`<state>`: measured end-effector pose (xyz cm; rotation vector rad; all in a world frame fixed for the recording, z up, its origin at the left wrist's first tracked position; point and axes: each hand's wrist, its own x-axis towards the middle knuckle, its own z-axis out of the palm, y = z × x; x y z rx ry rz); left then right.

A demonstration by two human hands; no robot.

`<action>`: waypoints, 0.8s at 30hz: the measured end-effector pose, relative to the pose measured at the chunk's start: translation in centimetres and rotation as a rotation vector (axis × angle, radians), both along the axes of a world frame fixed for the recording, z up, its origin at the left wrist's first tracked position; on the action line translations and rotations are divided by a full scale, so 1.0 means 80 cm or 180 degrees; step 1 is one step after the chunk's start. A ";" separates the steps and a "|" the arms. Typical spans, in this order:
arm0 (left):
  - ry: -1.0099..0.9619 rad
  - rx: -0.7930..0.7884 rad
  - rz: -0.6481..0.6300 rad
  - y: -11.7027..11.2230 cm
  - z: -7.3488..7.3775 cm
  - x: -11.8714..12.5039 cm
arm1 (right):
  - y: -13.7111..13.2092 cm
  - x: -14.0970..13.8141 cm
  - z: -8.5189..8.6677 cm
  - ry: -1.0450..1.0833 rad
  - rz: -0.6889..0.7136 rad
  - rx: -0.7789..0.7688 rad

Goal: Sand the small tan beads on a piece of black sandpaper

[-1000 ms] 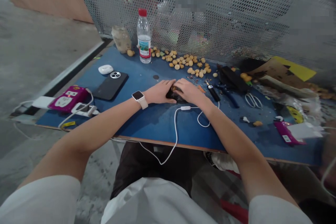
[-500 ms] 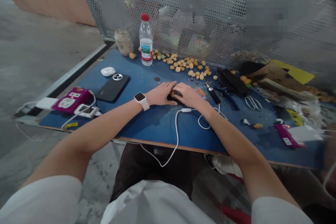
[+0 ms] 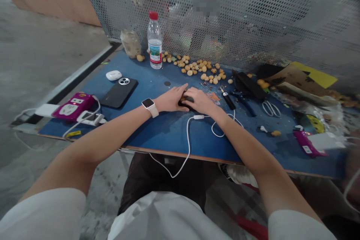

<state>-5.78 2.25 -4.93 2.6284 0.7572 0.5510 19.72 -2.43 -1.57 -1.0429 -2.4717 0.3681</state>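
My left hand (image 3: 172, 99), with a pale-banded watch (image 3: 148, 103) on the wrist, and my right hand (image 3: 200, 100) meet low over the middle of the blue table. Their fingers curl round a small dark item with a brownish patch (image 3: 184, 98), mostly covered by the hands, so its kind does not show. Just right of my right hand lie orange scraps (image 3: 213, 96) and a black pen-like tool with a metal tip (image 3: 227, 98). A white cable with an inline switch (image 3: 199, 117) runs below my right hand and over the table's front edge.
Several round tan pieces (image 3: 201, 66) lie along the back by the mesh panel (image 3: 236, 18). A bottle (image 3: 155, 41) and a phone (image 3: 119, 93) are on the left, near a purple power strip (image 3: 73, 107). Pliers (image 3: 247, 105) and scissors (image 3: 271, 108) lie right.
Both hands stay together at the same spot, with small finger shifts; a left fingertip now points up slightly more. The whole view has shifted a little.
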 end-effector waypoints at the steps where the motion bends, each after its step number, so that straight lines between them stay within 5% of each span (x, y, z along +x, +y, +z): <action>1: 0.0030 -0.0010 0.0041 -0.001 0.001 0.000 | 0.001 0.001 0.000 -0.0018 -0.0112 0.0029; 24: -0.0003 -0.0037 0.0050 -0.007 0.016 0.005 | 0.007 -0.001 0.000 0.0014 -0.0199 0.0080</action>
